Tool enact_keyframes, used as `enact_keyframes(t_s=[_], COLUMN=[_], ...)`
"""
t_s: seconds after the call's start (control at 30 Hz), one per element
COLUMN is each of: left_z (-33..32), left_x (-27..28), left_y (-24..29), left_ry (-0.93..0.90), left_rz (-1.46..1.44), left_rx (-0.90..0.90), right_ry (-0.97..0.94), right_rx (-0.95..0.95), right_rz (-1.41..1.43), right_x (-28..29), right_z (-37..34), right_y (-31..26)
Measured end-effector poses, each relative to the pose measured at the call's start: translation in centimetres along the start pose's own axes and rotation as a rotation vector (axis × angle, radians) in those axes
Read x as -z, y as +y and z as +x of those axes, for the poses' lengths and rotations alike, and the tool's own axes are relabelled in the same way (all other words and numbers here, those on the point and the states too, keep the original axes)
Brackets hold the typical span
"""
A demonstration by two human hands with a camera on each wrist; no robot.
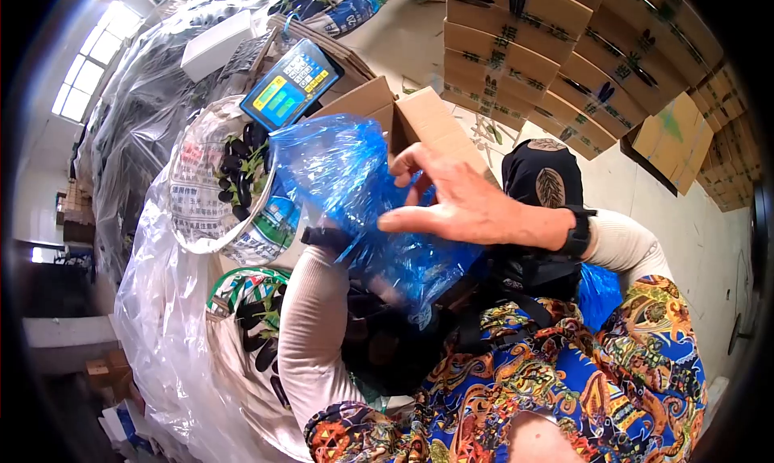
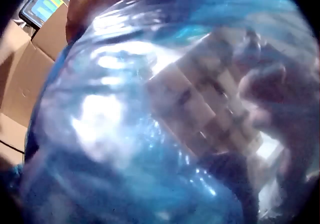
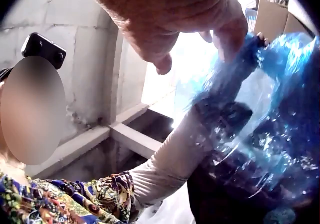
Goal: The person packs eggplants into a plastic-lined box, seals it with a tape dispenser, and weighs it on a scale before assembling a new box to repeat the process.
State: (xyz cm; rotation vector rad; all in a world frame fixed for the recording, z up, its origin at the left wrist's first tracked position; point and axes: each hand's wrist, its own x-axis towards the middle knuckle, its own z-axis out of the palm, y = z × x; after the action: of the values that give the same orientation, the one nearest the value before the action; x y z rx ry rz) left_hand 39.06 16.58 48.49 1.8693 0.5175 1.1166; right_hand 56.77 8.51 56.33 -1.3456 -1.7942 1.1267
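Observation:
A thin blue plastic bag (image 1: 339,157) billows in front of the body, crumpled lower down. My left hand (image 2: 90,9) is mostly hidden by the film; the head view shows only its black-banded wrist at the bag's edge. In the left wrist view, part of it shows beside the stretched film. How its fingers lie on the bag I cannot tell. My right hand (image 1: 463,201) hovers over the bag, thumb and fingers bent and spread apart with nothing between them. An opened cardboard box (image 1: 439,124) stands just beyond the bag.
A blue-and-yellow scale display (image 1: 292,84) is left of the box. Eggplants (image 1: 239,169) fill a printed white sack (image 1: 196,169), and another sack with a green rim (image 1: 222,290) is nearer. Printed cartons (image 1: 516,52) are stacked at back right. Clear plastic sheeting (image 1: 153,302) drapes the left side.

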Motion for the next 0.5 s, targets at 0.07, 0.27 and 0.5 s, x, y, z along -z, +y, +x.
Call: enact_keyframes(t_s=[0.07, 0.27, 0.5], left_z=[0.1, 0.2, 0.5], left_x=[0.3, 1.2, 2.2], left_y=[-0.6, -1.8, -3.2], left_ry=[0.040, 0.102, 0.084], left_rz=[-0.015, -0.029, 0.179], left_rx=[0.049, 0.163, 0.192], right_ry=[0.058, 0.142, 0.010], right_rx=[0.011, 0.148, -0.063], right_rz=[-0.001, -0.192, 0.562], right_x=[-1.6, -4.9, -3.3], right_z=[1.6, 4.9, 6.2], right_y=[0.0, 1.5, 4.6])
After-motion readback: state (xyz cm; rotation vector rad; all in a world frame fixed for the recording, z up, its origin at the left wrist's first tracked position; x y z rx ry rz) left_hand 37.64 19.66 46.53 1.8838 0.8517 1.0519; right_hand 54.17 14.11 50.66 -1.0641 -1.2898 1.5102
